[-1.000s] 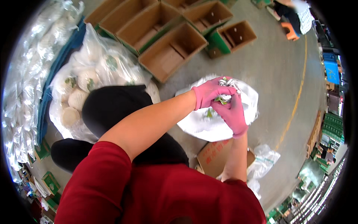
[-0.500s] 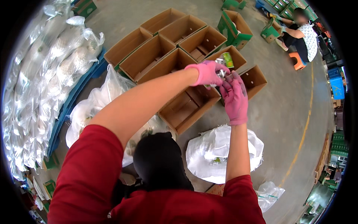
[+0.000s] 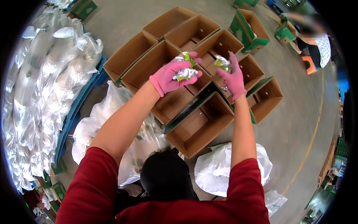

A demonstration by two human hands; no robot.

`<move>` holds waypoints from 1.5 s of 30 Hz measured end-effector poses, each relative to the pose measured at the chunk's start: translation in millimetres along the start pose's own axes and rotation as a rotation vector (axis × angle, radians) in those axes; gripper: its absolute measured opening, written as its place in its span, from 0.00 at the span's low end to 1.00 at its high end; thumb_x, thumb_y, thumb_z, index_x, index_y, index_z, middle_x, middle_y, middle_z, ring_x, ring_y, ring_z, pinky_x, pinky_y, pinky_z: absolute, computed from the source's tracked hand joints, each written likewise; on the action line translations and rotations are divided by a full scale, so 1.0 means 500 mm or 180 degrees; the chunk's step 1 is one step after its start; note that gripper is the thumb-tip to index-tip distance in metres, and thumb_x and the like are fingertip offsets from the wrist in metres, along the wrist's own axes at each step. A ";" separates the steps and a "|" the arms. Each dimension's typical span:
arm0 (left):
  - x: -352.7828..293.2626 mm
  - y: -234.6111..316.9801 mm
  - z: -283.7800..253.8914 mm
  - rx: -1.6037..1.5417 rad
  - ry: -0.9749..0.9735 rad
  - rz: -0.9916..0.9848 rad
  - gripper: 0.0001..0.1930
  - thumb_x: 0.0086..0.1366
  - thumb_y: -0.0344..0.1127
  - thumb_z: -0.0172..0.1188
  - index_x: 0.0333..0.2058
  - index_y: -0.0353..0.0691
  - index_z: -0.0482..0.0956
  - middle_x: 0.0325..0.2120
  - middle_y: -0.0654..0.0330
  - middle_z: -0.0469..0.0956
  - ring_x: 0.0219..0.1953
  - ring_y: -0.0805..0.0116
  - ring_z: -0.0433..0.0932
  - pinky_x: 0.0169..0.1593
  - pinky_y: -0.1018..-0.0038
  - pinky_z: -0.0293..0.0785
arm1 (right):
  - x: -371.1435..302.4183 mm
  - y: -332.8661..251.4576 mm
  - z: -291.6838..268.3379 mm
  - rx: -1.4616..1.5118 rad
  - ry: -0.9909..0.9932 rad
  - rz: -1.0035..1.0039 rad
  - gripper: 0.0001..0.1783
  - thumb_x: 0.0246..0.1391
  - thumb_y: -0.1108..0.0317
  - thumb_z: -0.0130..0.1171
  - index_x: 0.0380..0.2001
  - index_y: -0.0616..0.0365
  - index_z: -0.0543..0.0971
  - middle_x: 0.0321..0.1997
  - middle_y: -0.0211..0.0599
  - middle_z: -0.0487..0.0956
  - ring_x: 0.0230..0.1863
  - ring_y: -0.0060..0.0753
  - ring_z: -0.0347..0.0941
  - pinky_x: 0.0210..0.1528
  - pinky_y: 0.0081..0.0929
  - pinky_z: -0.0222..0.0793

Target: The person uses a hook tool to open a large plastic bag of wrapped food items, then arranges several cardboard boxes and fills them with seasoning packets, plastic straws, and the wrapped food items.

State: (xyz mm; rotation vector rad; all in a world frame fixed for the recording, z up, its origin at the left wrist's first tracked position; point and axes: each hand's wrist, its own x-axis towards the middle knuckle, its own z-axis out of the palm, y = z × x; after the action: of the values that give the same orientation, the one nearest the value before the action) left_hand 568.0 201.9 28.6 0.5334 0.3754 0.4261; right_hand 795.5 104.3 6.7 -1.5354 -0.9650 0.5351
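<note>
Here, at upper centre of the frame, the left hand (image 3: 172, 76), in a pink glove, has its fingers curled tight round a wad (image 3: 185, 71) of crinkled silvery film with green print. The right hand (image 3: 234, 76), gloved alike, holds a smaller packet (image 3: 223, 63) of the same film, pinched between thumb and forefinger with the remaining fingers spread upward. The two hands are apart, both raised above the boxes.

Judged by its creases and sheen, the film is light, soft and slippery; it would crush rather than break, and a full-palm grasp round the bunched middle seems surer than a hold on a loose edge.

Below the hands lies a cluster of open brown cardboard boxes (image 3: 197, 125), set edge to edge in a slanting block from upper centre to centre right; their insides show bare, and some outer faces are green. Two further green-sided boxes (image 3: 249, 27) stand at upper right.

Along the left edge, clear bags (image 3: 41, 86) of pale round goods are stacked on blue pallets (image 3: 74, 112). White plastic sacks lie at lower centre, one (image 3: 216, 171) beneath the right forearm, another (image 3: 112, 127) beneath the left. A dark rounded shape (image 3: 166, 175) sits between the red sleeves (image 3: 93, 186). At upper right another person (image 3: 317, 41) sits by an orange stool (image 3: 309, 64). A yellow floor line (image 3: 311, 142) curves down the right side.
</note>
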 end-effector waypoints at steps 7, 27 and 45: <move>-0.028 0.040 0.020 0.2477 0.0738 0.0068 0.31 0.61 0.26 0.63 0.62 0.42 0.65 0.45 0.59 0.75 0.41 0.71 0.78 0.40 0.69 0.83 | -0.002 -0.126 0.156 0.0963 -0.2009 0.0964 0.23 0.55 0.68 0.65 0.54 0.60 0.76 0.43 0.31 0.80 0.37 0.18 0.72 0.39 0.17 0.69; -0.095 0.169 -0.192 -0.0724 0.0819 0.0940 0.14 0.70 0.41 0.59 0.46 0.39 0.71 0.41 0.55 0.76 0.39 0.64 0.80 0.38 0.75 0.82 | 0.164 -0.186 0.423 0.1181 -0.2541 0.0689 0.17 0.58 0.67 0.61 0.50 0.61 0.80 0.38 0.27 0.81 0.33 0.13 0.72 0.32 0.13 0.67; -0.192 0.238 -0.269 0.3833 0.3555 0.1004 0.35 0.57 0.32 0.69 0.63 0.39 0.66 0.58 0.46 0.65 0.47 0.51 0.80 0.47 0.65 0.79 | 0.055 -0.130 0.206 0.0952 -0.1372 0.0399 0.34 0.59 0.69 0.62 0.66 0.62 0.64 0.68 0.43 0.65 0.58 0.27 0.70 0.56 0.22 0.68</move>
State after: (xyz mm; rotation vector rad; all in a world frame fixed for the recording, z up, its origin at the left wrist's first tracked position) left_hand 392.5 303.0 9.8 1.5231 1.6891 0.7723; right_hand 711.7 184.5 52.6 -1.2374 -1.0582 1.0817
